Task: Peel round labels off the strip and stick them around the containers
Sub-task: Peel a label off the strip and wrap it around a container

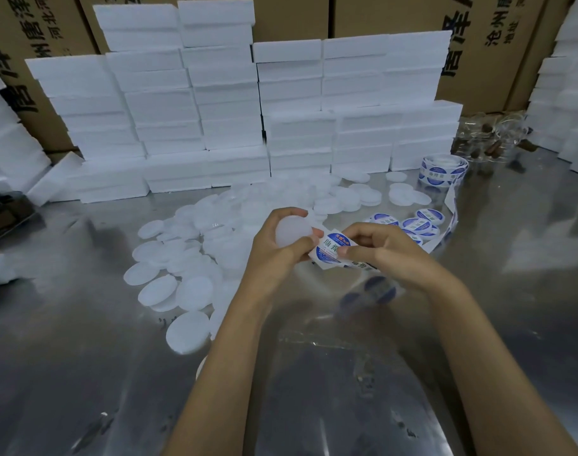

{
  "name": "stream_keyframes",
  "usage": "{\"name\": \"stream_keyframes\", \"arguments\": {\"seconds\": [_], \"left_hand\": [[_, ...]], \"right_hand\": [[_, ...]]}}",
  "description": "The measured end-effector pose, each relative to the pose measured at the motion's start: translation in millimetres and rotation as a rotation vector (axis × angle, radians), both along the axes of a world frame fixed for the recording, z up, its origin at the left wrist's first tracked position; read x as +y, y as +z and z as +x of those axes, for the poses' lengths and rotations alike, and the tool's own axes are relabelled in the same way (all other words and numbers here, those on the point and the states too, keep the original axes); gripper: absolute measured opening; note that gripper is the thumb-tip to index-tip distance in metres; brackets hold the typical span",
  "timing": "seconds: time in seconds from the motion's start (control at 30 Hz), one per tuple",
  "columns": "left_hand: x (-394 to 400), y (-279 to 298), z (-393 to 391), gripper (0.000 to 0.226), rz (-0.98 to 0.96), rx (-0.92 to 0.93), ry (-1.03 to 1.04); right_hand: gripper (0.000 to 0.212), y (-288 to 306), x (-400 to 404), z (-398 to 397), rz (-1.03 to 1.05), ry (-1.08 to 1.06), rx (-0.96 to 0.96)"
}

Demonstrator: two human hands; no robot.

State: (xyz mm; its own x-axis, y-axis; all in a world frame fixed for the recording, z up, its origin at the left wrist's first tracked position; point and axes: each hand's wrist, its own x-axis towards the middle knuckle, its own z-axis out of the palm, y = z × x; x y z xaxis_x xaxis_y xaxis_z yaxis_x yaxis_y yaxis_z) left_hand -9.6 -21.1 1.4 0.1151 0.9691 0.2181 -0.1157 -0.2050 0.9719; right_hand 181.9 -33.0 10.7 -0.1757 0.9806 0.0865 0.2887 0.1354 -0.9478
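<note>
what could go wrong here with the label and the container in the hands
1. The left hand holds the round white plastic container while also touching the blue-and-white label strip; the label may go on crooked or creased.
2. The right hand has only a fingertip grip, so the strip could slip.

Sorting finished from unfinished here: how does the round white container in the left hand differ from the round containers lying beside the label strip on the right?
The round white container is bare; the labelled containers carry blue-and-white round labels. The first is gripped by the left hand, the others lie on the shiny metal table. Both are round, flat and white.
</note>
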Motion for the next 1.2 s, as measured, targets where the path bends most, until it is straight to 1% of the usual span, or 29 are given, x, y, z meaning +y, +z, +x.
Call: {"name": "stream_keyframes", "arguments": {"seconds": [0.1, 0.2, 0.33, 0.5, 0.6, 0.67, 0.77, 0.97, 1.1, 1.2], "left_hand": [[0, 0, 2, 0.031, -0.018, 0.004, -0.019], [0, 0, 2, 0.030, -0.059, -0.021, -0.044], [4, -3, 1, 0.035, -0.118, -0.043, -0.061], [4, -4, 0, 0.039, -0.173, -0.112, -0.144], [4, -4, -1, 0.046, -0.201, -0.140, -0.169], [5, -6, -1, 0.043, -0.205, -0.137, -0.175], [5, -6, 0, 0.042, -0.219, -0.135, -0.172], [5, -5, 4, 0.040, -0.264, -0.219, -0.188], [4, -4, 5, 0.037, -0.289, -0.226, -0.198], [2, -4, 7, 0.037, -0.297, -0.205, -0.216]], "right_hand": [[0.025, -2, 2, -3, 0.089, -0.066, 0.040], [0.044, -3, 1, -4, 0.179, -0.059, -0.077], [0.038, -4, 1, -7, 0.237, -0.094, -0.167], [0.035, 0, -3, -10, 0.324, -0.128, -0.154], [0.032, 1, -4, -12, 0.324, -0.133, -0.127], [0.030, 1, -3, -13, 0.303, -0.138, -0.086], [0.032, 2, -4, -12, 0.295, -0.120, -0.053], [0.035, 1, -3, -11, 0.324, -0.082, -0.065], [0.031, 2, -4, -11, 0.330, -0.097, -0.009], [0.032, 3, -5, -13, 0.318, -0.111, -0.017]]}}
